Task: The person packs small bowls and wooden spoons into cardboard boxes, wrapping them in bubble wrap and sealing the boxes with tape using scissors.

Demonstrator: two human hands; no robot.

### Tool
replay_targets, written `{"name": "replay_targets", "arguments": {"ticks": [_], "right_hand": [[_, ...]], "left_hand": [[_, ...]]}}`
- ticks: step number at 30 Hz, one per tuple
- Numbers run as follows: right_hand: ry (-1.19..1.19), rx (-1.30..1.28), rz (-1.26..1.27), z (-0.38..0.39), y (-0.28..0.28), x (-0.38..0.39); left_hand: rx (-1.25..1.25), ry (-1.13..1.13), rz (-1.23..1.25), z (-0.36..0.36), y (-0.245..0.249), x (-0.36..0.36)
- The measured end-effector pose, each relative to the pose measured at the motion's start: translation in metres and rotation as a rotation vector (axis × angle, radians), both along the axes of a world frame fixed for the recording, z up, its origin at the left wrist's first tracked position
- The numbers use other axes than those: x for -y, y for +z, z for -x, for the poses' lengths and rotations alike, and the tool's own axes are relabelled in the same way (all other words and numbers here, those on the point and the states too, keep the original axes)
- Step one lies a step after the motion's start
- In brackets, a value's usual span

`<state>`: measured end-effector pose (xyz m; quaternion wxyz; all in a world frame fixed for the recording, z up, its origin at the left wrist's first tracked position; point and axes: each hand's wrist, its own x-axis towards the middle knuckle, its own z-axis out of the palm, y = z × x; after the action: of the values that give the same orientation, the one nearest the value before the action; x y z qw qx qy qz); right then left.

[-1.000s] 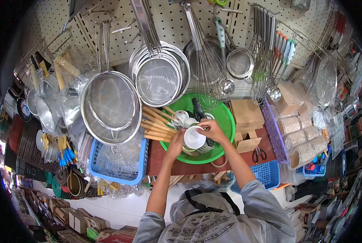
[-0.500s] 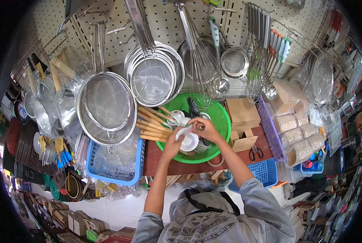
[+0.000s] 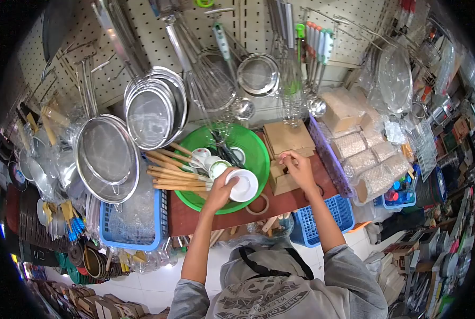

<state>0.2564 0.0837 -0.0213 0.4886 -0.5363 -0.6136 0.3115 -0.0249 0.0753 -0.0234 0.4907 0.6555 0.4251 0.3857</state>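
Note:
My left hand (image 3: 220, 192) grips a small white bowl (image 3: 243, 186) by its rim, tilted with the inside facing up, over the front right edge of a green basin (image 3: 261, 154). My right hand (image 3: 298, 171) is apart from the bowl, above an open cardboard box (image 3: 281, 183). Its thumb and fingertips are drawn together; anything between them is too small to make out. Inside the basin are other small bowls (image 3: 219, 168), dark-handled utensils (image 3: 228, 155) and several utensils with wooden handles (image 3: 176, 175) sticking out to the left.
Strainers (image 3: 150, 118), whisks (image 3: 208, 87) and ladles (image 3: 243, 108) hang from the pegboard ahead. A blue basket (image 3: 160, 223) stands left, another blue basket (image 3: 328, 218) right. Beyond the box is a purple basket (image 3: 330, 157) beside wrapped packages (image 3: 349, 146). A tan ring (image 3: 257, 204) lies on the red-brown tabletop (image 3: 187, 220).
My right hand has left the bowl and moved right, over the cardboard box. My left hand still holds the bowl. The view has shifted to the right.

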Motion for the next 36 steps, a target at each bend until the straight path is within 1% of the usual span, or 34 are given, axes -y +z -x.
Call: {"name": "replay_targets", "arguments": {"ticks": [2,4,5,6,9,10,13,14,17,18,21,22,23,25,27,29,30,33,36], "right_hand": [[-0.076,0.285,0.015,-0.027,0.006,0.005],[-0.071,0.491,0.062,-0.048,-0.005,0.003],[-0.068,0.593,0.088,-0.059,-0.011,0.003],[-0.052,0.752,0.191,-0.064,-0.007,0.006],[0.095,0.738,0.193,-0.083,-0.034,0.004],[0.214,0.707,0.238,-0.087,-0.038,0.002],[0.246,0.819,0.422,-0.088,-0.046,0.002],[0.284,0.813,0.421,-0.089,-0.051,-0.001],[0.237,0.826,0.314,-0.082,-0.029,0.01],[0.245,0.872,0.234,-0.081,-0.033,0.008],[0.241,0.696,0.253,-0.089,-0.032,0.01],[0.229,0.658,0.201,-0.093,-0.032,0.012],[0.217,0.618,0.149,-0.095,-0.033,0.013],[0.214,0.557,0.068,-0.1,-0.038,0.014],[0.23,0.519,0.008,-0.107,-0.041,0.013],[0.258,0.419,0.102,-0.113,-0.041,0.011],[0.273,0.37,0.148,-0.116,-0.039,0.011],[0.284,0.394,0.156,-0.124,-0.034,0.012],[0.238,0.502,0.121,-0.127,-0.037,0.014]], "left_hand": [[0.031,-0.093,0.023,-0.028,0.011,0.005],[0.053,-0.169,0.074,-0.057,0.014,0.005],[0.026,-0.178,0.044,-0.07,0.016,0.008],[0.007,-0.198,0.031,-0.083,0.015,0.009],[-0.035,-0.25,0.008,-0.117,-0.007,0.003],[-0.048,-0.263,0.005,-0.126,-0.012,0.002],[-0.143,-0.308,0.148,-0.141,-0.022,0.002],[-0.209,-0.342,0.157,-0.144,-0.029,-0.001],[-0.265,-0.354,0.195,-0.153,-0.038,-0.002],[-0.29,-0.339,0.178,-0.158,-0.04,-0.003],[-0.349,-0.337,0.253,-0.163,-0.038,-0.004],[-0.346,-0.312,0.223,-0.163,-0.043,-0.003],[-0.34,-0.304,0.247,-0.163,-0.044,-0.002],[-0.33,-0.286,0.295,-0.162,-0.037,0.002],[-0.361,-0.278,0.279,-0.163,-0.029,0.007],[-0.376,-0.247,0.252,-0.165,-0.022,0.014],[-0.367,-0.236,0.293,-0.165,-0.023,0.015],[-0.346,-0.197,0.311,-0.164,-0.04,0.017],[-0.391,-0.181,0.268,-0.163,-0.044,0.02]]}}
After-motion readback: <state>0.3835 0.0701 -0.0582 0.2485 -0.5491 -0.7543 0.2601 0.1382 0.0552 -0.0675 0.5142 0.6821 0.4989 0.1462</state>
